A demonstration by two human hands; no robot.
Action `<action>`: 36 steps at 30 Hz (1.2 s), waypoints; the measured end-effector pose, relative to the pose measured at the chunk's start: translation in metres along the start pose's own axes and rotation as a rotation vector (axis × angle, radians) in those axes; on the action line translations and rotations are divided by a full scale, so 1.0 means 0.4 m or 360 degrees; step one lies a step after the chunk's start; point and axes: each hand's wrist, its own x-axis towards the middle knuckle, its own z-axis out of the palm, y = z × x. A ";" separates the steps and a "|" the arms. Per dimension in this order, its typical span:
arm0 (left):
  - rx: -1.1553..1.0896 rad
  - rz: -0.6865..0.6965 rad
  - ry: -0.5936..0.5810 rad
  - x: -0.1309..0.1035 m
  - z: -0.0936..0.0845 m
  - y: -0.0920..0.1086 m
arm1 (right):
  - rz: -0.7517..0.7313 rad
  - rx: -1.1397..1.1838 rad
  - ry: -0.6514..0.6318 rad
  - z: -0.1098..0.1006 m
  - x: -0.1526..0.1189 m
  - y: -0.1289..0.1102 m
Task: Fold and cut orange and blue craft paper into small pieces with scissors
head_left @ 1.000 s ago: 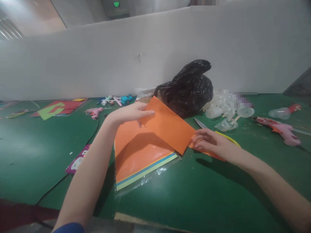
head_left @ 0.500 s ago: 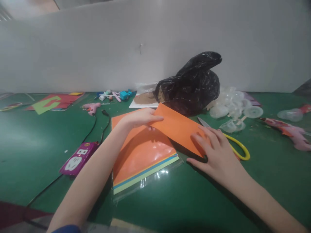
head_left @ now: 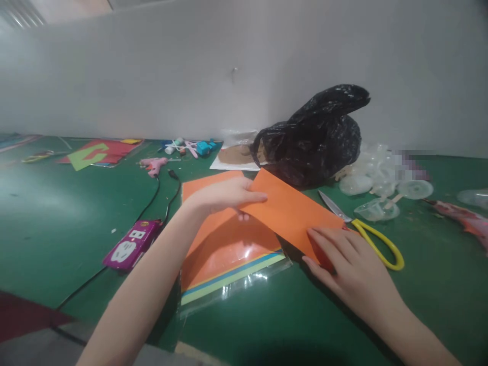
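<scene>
An orange sheet of paper (head_left: 290,206) is held tilted above the table between my hands. My left hand (head_left: 232,195) pinches its left end, thumb on top and fingers underneath. My right hand (head_left: 354,259) grips the right end, fingers over the top face and thumb by the lower edge; the paper bends there. Below lies a clear plastic sleeve of coloured paper (head_left: 229,249), orange uppermost, with blue and light green edges showing. Scissors with yellow handles (head_left: 381,246) rest on the table just beyond my right hand, partly hidden by it.
Behind the paper sits a black plastic bag (head_left: 316,137), with clear plastic cups (head_left: 377,208) to its right. At the left are a pink glue gun (head_left: 153,165), a purple power strip (head_left: 131,245) with a cable, and red and green paper (head_left: 87,155). A grey wall borders the green table.
The right hand has closed on the right end of the orange sheet, where its fingers were more spread before. The view has shifted slightly left, so things appear further right.
</scene>
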 end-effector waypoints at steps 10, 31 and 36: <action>-0.0890 0.0496 -0.0526 -0.053 0.080 -0.087 | 0.0317 0.0327 0.0174 0.031 -0.007 0.011; -0.1197 0.0591 -0.0291 -0.049 0.337 -0.093 | 0.0966 0.1805 -0.0184 0.018 0.027 -0.027; -0.1223 0.0561 -0.0415 -0.072 0.338 -0.080 | 0.1010 0.2146 -0.0263 0.006 0.023 -0.022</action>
